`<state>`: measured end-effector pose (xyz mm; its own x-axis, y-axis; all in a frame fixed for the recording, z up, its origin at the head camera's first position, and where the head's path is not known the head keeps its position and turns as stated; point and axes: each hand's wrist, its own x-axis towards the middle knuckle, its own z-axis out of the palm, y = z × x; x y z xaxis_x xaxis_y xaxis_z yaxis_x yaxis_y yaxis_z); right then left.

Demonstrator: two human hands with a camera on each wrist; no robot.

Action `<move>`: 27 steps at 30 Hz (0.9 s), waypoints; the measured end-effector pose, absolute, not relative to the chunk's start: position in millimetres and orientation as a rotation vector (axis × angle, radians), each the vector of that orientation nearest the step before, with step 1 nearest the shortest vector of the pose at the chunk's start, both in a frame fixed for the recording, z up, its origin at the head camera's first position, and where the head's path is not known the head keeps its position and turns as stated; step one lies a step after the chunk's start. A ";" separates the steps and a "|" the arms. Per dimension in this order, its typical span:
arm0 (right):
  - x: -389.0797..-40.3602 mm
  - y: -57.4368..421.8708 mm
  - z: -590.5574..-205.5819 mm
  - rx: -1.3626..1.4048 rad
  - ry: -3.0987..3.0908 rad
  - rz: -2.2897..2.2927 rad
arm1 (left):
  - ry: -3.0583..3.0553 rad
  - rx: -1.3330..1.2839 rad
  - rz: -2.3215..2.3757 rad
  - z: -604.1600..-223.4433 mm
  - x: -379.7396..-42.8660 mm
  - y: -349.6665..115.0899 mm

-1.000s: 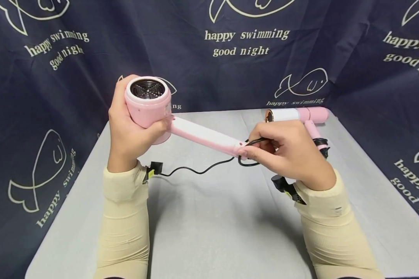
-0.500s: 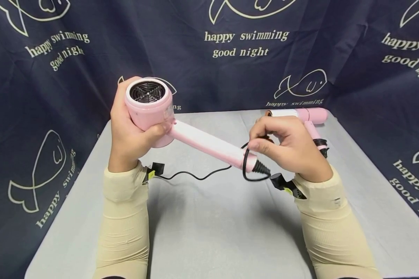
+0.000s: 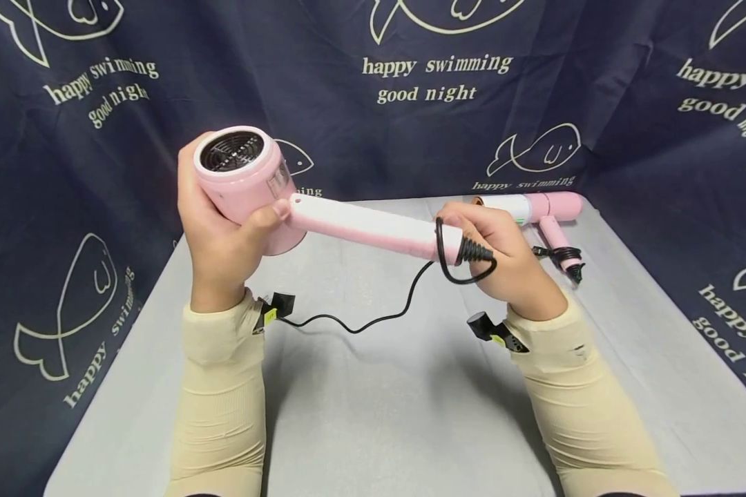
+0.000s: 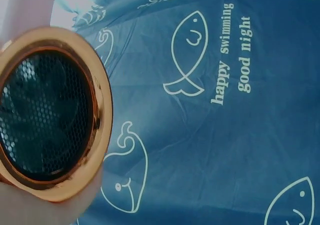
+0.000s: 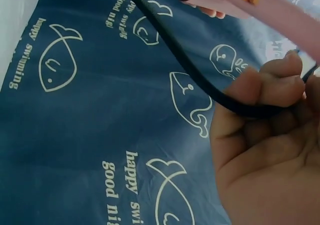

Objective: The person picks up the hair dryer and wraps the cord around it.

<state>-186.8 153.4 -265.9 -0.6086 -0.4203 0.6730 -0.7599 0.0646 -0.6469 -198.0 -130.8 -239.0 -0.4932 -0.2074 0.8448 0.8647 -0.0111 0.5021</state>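
Observation:
My left hand (image 3: 214,252) grips the barrel of a pink and white hair dryer (image 3: 255,190), thumb near the handle joint. Its black intake grille faces up in the head view; the gold-rimmed nozzle (image 4: 102,110) shows in the left wrist view. The handle (image 3: 367,226) extends right, slightly downward. Behind the handle's end, my right hand (image 3: 503,255) curls its fingers round the dryer's black cord (image 5: 187,67), as the right wrist view shows. The cord leaves the ribbed end sleeve (image 3: 474,250) and loops over the handle's end. Some right fingers are hidden behind the handle.
A second pink and white hair dryer (image 3: 556,206) lies at the table's back right, black cord wound round its handle. A black cord (image 3: 373,321) trails from behind the held handle toward the left wrist camera. Dark blue printed cloth (image 3: 435,138) surrounds the grey table (image 3: 373,414).
The held dryer's handle end has swung down, then up again, with its barrel now tilted further left. My right hand has brought the cord over and behind the handle, forming a loop round its end.

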 end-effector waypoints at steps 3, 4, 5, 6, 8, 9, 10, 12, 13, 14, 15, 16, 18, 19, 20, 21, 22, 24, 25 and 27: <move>-184.2 147.9 -265.7 1.148 -2.058 1.613 | -1.398 -0.690 -1.655 -238.9 -198.9 -129.2; -182.8 146.2 -265.7 1.141 -2.059 1.655 | -1.394 -0.670 -1.656 -239.0 -199.1 -128.7; -181.7 144.7 -266.6 1.122 -2.064 1.703 | -1.396 -0.650 -1.651 -239.4 -199.3 -128.3; -180.6 143.2 -267.7 1.099 -2.069 1.745 | -1.399 -0.633 -1.644 -239.6 -199.6 -127.8; -179.6 140.7 -270.7 1.067 -2.076 1.794 | -1.404 -0.609 -1.637 -240.0 -199.9 -126.9; -177.2 138.4 -269.4 1.049 -2.089 1.805 | -1.406 -0.597 -1.634 -240.0 -199.8 -126.2; -175.1 136.1 -267.9 1.034 -2.104 1.805 | -1.407 -0.588 -1.628 -240.0 -199.8 -125.7; -171.6 131.4 -264.5 1.010 -2.145 1.789 | -1.399 -0.574 -1.630 -239.8 -199.6 -124.4; -170.1 129.6 -262.8 1.010 -2.164 1.780 | -1.395 -0.564 -1.631 -239.7 -199.4 -123.8; -168.6 127.9 -261.1 1.004 -2.184 1.779 | -1.388 -0.553 -1.635 -239.6 -199.3 -123.2; -167.2 126.6 -259.8 0.998 -2.200 1.784 | -1.381 -0.547 -1.637 -239.8 -199.5 -122.6; -168.2 126.8 -261.6 0.990 -2.219 1.787 | -1.370 -0.544 -1.645 -240.2 -199.8 -122.2; -171.7 128.7 -267.1 0.983 -2.242 1.803 | -1.344 -0.533 -1.666 -240.6 -200.6 -121.0; -173.4 129.9 -269.6 0.976 -2.254 1.810 | -1.334 -0.527 -1.671 -240.7 -201.1 -120.6; -174.9 130.8 -272.0 0.965 -2.268 1.807 | -1.323 -0.524 -1.673 -240.8 -201.7 -120.3; -176.1 131.4 -274.3 0.956 -2.279 1.808 | -1.313 -0.511 -1.676 -240.6 -202.1 -120.0; -177.0 131.7 -276.2 0.951 -2.292 1.806 | -1.300 -0.494 -1.674 -240.3 -202.5 -120.0; -176.9 130.7 -278.7 0.951 -2.319 1.811 | -1.277 -0.469 -1.657 -239.9 -203.7 -121.3; -176.1 129.8 -279.5 0.957 -2.344 1.806 | -1.265 -0.455 -1.640 -239.9 -204.5 -122.6; -173.2 127.7 -280.5 0.979 -2.421 1.754 | -1.230 -0.412 -1.613 -239.1 -206.1 -126.4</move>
